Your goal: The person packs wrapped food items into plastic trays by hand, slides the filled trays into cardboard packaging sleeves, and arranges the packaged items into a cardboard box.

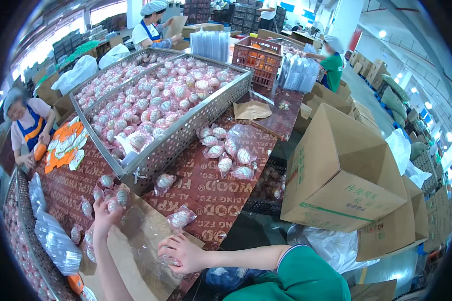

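Note:
My left hand (107, 210) is closed round some wrapped balls (116, 197) in clear and pink film, at the lower left. My right hand (178, 253) curls over another wrapped ball, on a clear plastic sheet or bag (143, 231) with brown paper (130, 261) under it. A single wrapped piece (182, 217) lies just above my right hand, and one more (164, 182) rests beside the metal tray's corner. Several others (228, 150) are grouped on the red-brown board (206, 195). The large perforated metal tray (186, 118) is full of them.
A large open carton (336, 175) stands at the right. Stacked clear plastic trays (299, 72) and a red crate (257, 60) are at the far end. Another metal bin (32, 251) and clear packs (55, 243) are at left. Co-workers stand at the left (30, 120), back (153, 30) and right (331, 65).

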`<state>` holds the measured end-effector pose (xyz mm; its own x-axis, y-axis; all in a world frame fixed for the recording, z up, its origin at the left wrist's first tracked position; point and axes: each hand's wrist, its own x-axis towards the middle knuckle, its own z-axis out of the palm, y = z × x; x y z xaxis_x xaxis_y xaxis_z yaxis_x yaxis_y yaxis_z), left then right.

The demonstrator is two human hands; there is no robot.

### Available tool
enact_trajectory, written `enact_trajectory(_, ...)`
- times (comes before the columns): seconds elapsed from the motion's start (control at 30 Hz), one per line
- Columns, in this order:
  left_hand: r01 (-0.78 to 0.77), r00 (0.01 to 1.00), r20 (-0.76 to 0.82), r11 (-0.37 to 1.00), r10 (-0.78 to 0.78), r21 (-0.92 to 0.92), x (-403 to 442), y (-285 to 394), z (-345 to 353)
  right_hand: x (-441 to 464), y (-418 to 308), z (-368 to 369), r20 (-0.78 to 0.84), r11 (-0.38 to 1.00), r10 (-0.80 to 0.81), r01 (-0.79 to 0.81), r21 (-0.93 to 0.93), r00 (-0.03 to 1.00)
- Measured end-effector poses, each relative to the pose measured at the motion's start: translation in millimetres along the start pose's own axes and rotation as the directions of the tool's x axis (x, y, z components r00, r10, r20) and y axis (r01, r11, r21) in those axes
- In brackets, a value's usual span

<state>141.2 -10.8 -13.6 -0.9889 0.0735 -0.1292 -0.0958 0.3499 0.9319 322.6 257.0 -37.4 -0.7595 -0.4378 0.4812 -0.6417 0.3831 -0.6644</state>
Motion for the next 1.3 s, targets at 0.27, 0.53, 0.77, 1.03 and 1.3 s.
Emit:
enact_trajectory(0.27,-0.175,0.984,0.077,0.778,0.162,0.604,18.6,13.8,3.6,5.9,-1.9,5.8,0.027,1.000,-0.004,0.004,0.017,1.000)
enact_trajectory(0.53,-0.194,0.980,0.069,0.827,0.186,0.528,-34.6,24.9,-19.8,9.7,-0.6,12.6,0.033,0.999,-0.035,0.034,0.024,0.999)
enact_trajectory(0.77,-0.139,0.988,0.015,0.833,0.155,0.535,-84.5,2.7,-64.1,10.8,-0.1,7.9,0.041,0.998,-0.029,0.027,0.049,0.999)
enact_trajectory(1.03,-0.220,0.974,0.182,0.783,0.138,0.582,-67.4,-10.9,-58.9,12.3,0.3,12.5,0.003,1.000,-0.020,0.020,-0.002,1.000)
enact_trajectory(1.3,-0.165,0.974,-0.025,0.774,0.227,0.611,-140.4,-18.7,-40.4,14.7,-0.2,14.0,-0.009,0.995,-0.048,0.047,-0.092,0.999)
